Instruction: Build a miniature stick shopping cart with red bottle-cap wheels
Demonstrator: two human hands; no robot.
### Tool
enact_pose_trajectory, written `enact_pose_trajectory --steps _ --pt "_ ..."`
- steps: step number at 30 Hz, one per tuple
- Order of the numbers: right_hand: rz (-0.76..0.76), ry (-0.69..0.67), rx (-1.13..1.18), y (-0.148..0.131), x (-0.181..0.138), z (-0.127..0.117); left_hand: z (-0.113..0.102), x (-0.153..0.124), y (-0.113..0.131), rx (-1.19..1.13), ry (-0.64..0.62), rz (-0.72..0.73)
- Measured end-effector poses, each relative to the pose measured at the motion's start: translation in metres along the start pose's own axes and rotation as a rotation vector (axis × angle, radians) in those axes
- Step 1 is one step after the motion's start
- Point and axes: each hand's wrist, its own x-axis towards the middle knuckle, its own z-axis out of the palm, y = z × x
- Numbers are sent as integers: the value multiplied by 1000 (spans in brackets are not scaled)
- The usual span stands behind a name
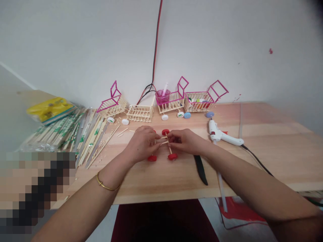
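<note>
Between my hands, low over the wooden table, is a small wheeled frame (171,151) of thin sticks with red bottle-cap wheels (173,156). My left hand (144,143) pinches its left side and covers part of the wheels there. From the other side, my right hand (183,141) grips the frame near its right axle, fingertips closed on the sticks. A dark knife-like blade or handle (201,171) lies just below my right wrist. To the right of that hand rests a white glue gun (224,135) with its cord trailing off.
Several stick-built carts (170,103) with bottle-cap wheels line the wall, one beside a purple cup (163,96). A stick basket (140,113) stands among them. Bundled sticks (68,129) and a yellow packet (49,109) lie left. The table's front edge (156,201) is near me.
</note>
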Motion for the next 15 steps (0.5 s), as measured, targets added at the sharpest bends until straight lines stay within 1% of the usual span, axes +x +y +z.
enact_pose_trajectory --steps 15 --pt "11 -1 -9 -1 0 0 0 0 0 1 6 2"
